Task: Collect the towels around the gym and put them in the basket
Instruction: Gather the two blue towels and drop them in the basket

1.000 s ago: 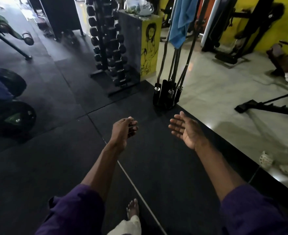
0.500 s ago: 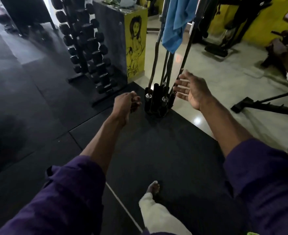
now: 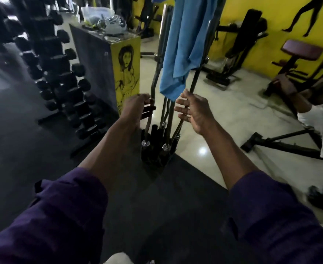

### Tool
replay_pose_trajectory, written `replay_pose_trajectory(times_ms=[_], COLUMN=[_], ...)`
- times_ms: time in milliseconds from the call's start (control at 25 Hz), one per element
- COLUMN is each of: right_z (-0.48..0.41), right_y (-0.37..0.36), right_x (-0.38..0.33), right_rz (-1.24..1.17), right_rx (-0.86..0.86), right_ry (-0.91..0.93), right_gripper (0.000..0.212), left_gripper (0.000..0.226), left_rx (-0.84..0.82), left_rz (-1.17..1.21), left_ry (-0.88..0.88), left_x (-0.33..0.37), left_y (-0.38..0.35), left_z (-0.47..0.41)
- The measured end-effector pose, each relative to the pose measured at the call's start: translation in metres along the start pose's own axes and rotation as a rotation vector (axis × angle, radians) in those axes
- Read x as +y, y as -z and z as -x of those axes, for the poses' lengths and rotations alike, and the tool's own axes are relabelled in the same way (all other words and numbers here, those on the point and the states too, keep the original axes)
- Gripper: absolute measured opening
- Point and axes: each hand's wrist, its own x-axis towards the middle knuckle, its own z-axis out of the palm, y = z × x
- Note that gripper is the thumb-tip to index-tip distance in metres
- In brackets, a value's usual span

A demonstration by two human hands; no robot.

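A blue towel (image 3: 183, 44) hangs over upright metal bars that stand in a black floor holder (image 3: 157, 149). Its lower edge ends just above my two hands. My left hand (image 3: 136, 109) is below and left of the towel, fingers loosely curled and empty, in front of a curved bar. My right hand (image 3: 193, 109) is just under the towel's lower right corner, fingers spread and holding nothing. No basket is in view.
A tall dumbbell rack (image 3: 57, 73) stands at the left. A yellow and grey pillar (image 3: 126, 69) with bags on top is behind my left hand. Benches and machines (image 3: 240, 54) line the yellow wall; a person (image 3: 320, 121) lies on a bench at the right.
I have moved closer to the bar holder. Both hands rose and reached forward, now just below the towel's lower edge.
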Motion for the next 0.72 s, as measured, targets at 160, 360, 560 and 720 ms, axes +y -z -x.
replay_pose_trajectory(times_ms=[160, 360, 560, 720], right_z=[-0.063, -0.143, -0.206, -0.235], right_y=[-0.005, -0.027, -0.057, -0.070], right_x=[-0.029, -0.077, -0.127, -0.144], right_rz=[0.031, 0.185, 0.273, 0.284], right_rx=[0.103, 0.405, 0.679, 0.753], right_ry=[0.062, 0.301, 0.507, 0.600], right_gripper=[0.032, 0.040, 0.056, 0.067], left_gripper=[0.012, 0.015, 0.012, 0.012], left_rx=[-0.087, -0.178, -0.247, -0.289], left_rz=[0.010, 0.061, 0.072, 0.053], left_ry=[-0.052, -0.131, -0.142, -0.163], left_x=[0.038, 0.086, 0.130, 0.136], left_y=[-0.033, -0.058, -0.069, -0.063], left_z=[-0.081, -0.167, -0.232, -0.267])
